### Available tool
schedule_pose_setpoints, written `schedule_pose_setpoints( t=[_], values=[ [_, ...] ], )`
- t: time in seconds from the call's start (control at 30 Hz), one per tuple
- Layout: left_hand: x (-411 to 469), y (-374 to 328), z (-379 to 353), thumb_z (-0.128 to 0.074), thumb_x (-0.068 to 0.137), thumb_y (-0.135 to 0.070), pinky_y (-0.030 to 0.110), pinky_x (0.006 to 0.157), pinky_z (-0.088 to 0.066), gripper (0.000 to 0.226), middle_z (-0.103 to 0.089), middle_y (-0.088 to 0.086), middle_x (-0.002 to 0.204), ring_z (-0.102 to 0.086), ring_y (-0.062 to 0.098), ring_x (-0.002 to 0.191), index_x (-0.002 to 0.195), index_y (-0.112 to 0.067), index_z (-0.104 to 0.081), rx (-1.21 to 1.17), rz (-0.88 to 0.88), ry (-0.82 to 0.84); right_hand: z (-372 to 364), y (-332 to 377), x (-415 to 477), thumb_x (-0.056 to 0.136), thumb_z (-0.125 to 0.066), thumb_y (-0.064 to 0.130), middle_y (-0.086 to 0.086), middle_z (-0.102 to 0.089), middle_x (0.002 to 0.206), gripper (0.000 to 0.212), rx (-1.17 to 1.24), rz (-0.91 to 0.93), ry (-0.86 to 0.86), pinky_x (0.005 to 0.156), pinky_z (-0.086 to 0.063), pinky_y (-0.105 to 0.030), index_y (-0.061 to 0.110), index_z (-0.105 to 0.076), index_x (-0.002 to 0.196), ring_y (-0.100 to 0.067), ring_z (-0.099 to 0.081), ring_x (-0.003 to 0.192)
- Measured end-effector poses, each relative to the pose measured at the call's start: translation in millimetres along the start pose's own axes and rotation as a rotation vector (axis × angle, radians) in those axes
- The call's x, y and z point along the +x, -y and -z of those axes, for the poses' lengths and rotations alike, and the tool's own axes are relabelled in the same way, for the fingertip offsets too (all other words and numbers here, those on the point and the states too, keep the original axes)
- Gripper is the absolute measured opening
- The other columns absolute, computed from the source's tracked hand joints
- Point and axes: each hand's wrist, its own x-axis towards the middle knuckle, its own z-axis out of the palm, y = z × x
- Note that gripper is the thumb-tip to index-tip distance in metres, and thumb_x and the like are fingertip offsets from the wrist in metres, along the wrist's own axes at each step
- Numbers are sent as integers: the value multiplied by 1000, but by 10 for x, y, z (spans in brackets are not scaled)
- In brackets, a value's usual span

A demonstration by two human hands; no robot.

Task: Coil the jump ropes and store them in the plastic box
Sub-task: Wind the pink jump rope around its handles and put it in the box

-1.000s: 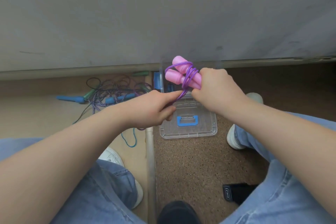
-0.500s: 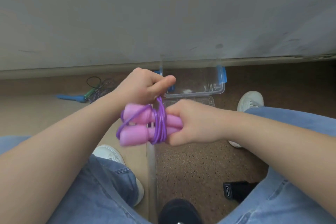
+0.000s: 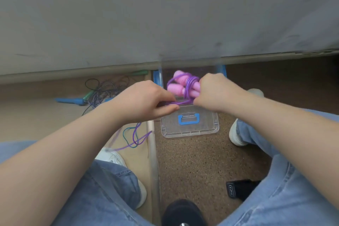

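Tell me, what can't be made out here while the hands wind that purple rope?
All in the head view:
- plastic box: mostly hidden behind the right hand and pink handles; contents unknown.
- purple cord: its loose tail is motion-blurred, and the left hand covers where it is pinched.
- tangled ropes: number unclear, partly behind the left hand.
- black object: half under a leg, unidentifiable.

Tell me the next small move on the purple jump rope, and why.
Probably one more wrap: the left hand should carry the purple cord it pinches round the pink foam handles held in the right hand. Several turns already bind the handles, yet a long length of cord hangs loose below the left hand, so the coil looks unfinished.
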Motion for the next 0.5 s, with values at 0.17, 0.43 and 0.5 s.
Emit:
schedule_pose_setpoints(
  t=[0.17, 0.43, 0.5],
  values=[
    [-20, 55, 60, -52, 88, -64, 27, 48, -39, 47, -48, -10, 65, -55, 17, 58, 73, -25, -72, 79, -164, -189, -162, 264, -306, 91, -55, 26, 2, -47, 67, 22, -178, 453, 273, 55, -37, -30, 18, -49, 72, -11, -42, 55],
    [28, 83, 24, -43, 101, -54, 29, 49, -31, 63, -36, -7, 47, -31, 9, 46, 52, -15, -40, -402, 241, -93, 88, 412, -494, 75, -76, 21, 2, -52, 55, 26, 327, 548, 260, 49, -38, -20, 16, -52, 65, -9, -46, 48],
    [40, -9, 64, -54, 101, -30, 22, 50, -41, 49, -48, -13, 48, -42, 2, 45, 54, -13, -51, -646, 273, -120, 173, 410, -491, 71, -77, 18, 3, -55, 51, 24, 503, 411, 159, 48, -41, -23, 15, -55, 63, -9, -52, 45]
  ],
)
